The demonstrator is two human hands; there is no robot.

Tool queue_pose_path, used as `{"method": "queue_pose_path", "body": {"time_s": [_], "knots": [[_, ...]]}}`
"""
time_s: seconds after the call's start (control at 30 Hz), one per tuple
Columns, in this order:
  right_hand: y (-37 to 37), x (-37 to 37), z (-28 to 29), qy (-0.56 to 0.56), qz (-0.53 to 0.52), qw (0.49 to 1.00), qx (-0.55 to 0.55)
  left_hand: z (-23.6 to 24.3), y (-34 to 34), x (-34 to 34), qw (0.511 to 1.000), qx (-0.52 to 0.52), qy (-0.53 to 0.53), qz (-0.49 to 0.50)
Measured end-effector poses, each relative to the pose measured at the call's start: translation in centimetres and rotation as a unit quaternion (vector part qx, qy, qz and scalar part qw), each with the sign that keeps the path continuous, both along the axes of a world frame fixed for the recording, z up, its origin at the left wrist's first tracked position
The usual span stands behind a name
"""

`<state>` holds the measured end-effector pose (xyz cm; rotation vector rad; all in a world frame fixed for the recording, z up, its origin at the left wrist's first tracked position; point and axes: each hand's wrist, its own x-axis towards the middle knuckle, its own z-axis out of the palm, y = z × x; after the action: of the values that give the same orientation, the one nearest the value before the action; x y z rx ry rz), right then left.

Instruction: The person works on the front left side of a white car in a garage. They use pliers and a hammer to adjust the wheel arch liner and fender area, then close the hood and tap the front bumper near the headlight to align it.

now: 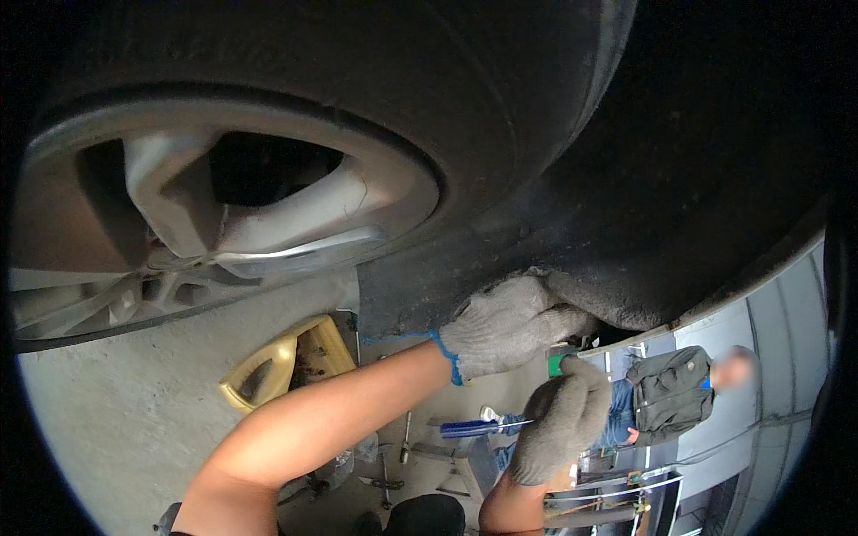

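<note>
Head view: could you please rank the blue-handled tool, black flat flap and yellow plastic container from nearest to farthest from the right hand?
1. Blue-handled tool: left of the right hand.
2. Black flap: upper left.
3. Yellow container: farthest left.

No readable text or signs.

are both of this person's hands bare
No, the left hand and right hand both wear greyish knitted gloves.
</note>
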<state>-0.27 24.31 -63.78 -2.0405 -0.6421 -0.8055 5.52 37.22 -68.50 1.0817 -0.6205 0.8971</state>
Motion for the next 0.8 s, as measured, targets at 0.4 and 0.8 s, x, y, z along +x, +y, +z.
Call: {"method": "queue_pose_path", "body": {"time_s": [0.4,0.8], "knots": [[-1.7,0.7,3.4,-0.049,-0.010,0.986,-0.159,1.0,1.2,-1.7,0.992,0.077,0.089,-0.041],[-1.2,0.9,4.1,-0.070,-0.035,0.977,-0.200,0.4,0.9,-1.0,0.994,0.026,0.089,-0.050]]}}
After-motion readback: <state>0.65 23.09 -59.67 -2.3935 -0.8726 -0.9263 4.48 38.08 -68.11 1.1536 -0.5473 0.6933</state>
